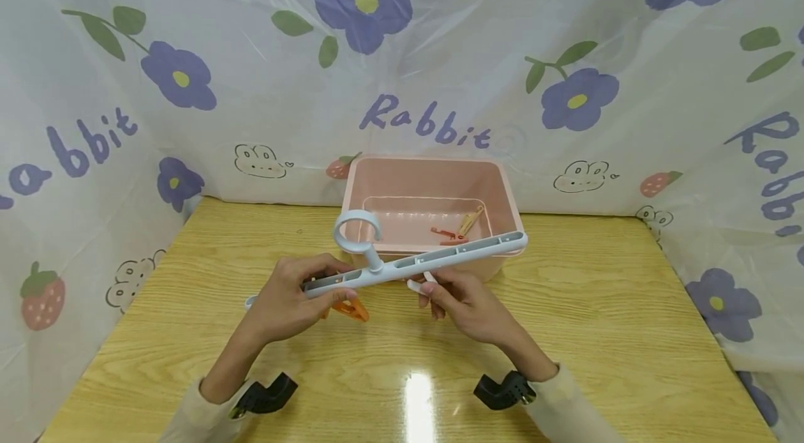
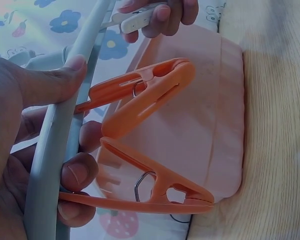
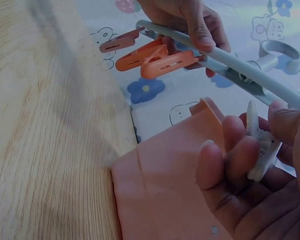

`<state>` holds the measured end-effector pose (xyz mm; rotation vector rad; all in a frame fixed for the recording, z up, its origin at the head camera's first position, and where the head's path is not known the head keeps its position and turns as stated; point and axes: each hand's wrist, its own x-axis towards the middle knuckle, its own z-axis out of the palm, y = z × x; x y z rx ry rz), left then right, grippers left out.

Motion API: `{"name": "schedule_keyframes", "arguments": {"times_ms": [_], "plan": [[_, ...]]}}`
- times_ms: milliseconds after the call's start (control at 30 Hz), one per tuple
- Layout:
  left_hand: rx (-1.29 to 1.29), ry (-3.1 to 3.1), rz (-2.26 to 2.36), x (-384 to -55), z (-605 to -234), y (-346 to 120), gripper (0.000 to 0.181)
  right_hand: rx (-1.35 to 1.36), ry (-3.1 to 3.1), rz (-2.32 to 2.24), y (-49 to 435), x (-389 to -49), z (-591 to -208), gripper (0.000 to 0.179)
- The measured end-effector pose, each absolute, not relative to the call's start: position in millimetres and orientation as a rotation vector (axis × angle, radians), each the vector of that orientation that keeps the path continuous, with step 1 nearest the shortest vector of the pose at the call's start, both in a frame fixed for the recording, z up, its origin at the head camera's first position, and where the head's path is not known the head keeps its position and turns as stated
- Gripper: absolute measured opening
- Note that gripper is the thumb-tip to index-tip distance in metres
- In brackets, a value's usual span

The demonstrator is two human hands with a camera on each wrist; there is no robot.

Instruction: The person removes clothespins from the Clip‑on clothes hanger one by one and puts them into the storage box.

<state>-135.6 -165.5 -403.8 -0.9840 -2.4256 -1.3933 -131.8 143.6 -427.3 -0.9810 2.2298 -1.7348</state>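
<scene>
A light blue clothes hanger with a round hook is held up and tilted over the table, its right end overlapping the pink bin in the head view. My left hand grips the bar left of the hook, thumb on the near side and fingers behind. Orange clothespins hang from the bar by that hand. My right hand pinches a white clothespin between thumb and fingers, just under the bar right of the hook. In the left wrist view, the white clothespin's tip lies right at the bar.
A pink bin stands at the back of the wooden table, against a rabbit-and-flower-print sheet. Inside it lie a yellow clothespin and red ones. Printed sheet also borders the left and right sides.
</scene>
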Motion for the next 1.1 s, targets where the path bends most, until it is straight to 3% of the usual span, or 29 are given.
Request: {"name": "schedule_keyframes", "arguments": {"times_ms": [600, 1100], "plan": [[-0.958, -2.444, -1.439, -132.5, -401.3, -166.2, 0.027, -1.046, 2.345, -1.979, 149.6, -131.7, -429.6, 0.021], [-0.945, -2.485, -1.414, -129.6, -398.3, -165.4, 0.022, -0.944, 2.301, -2.224, 138.9, -127.6, -443.1, 0.018]]}}
